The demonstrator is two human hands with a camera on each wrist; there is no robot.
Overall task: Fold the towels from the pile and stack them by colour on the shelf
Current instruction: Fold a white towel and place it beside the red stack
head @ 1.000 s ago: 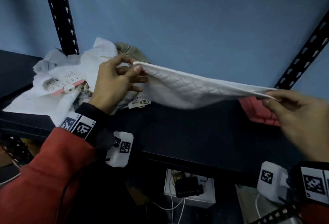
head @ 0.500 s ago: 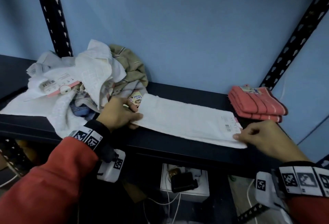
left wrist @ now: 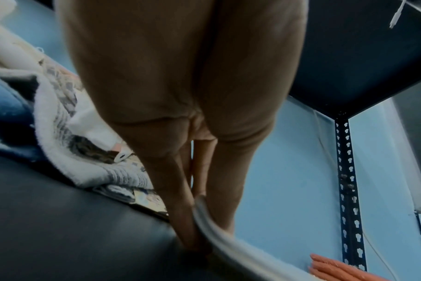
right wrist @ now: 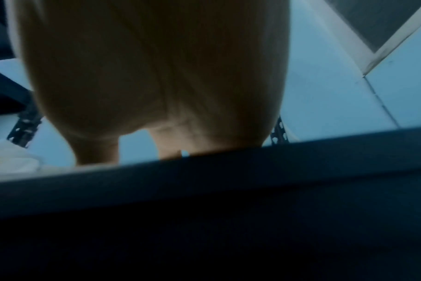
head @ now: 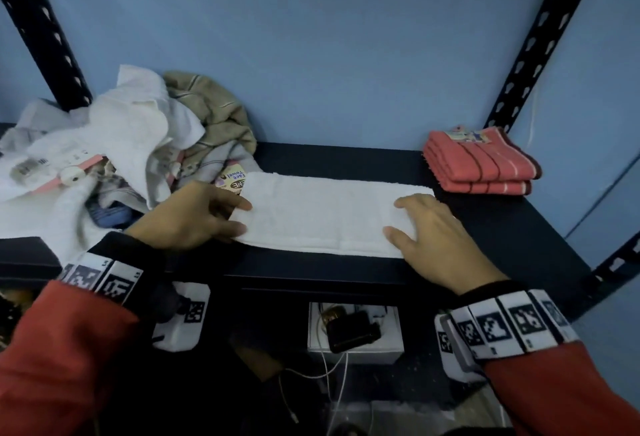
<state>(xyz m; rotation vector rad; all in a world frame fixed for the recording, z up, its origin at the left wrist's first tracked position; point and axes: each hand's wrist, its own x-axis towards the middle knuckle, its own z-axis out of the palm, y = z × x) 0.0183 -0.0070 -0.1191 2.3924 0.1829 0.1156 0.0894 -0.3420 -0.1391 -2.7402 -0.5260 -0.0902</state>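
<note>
With the white towel (head: 322,213) lying as a long strip on the shelf (head: 512,227), the left hand (head: 187,217) seemingly pinching its left end and the right hand (head: 436,234) flat-fingered on its right end, an uneven lift could skew the next fold.

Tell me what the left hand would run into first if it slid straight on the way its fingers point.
The left hand points rightward along the shelf, fingers at the end of the white towel. It would meet that towel at once; further along lies the right hand, though depth is unclear.
</note>
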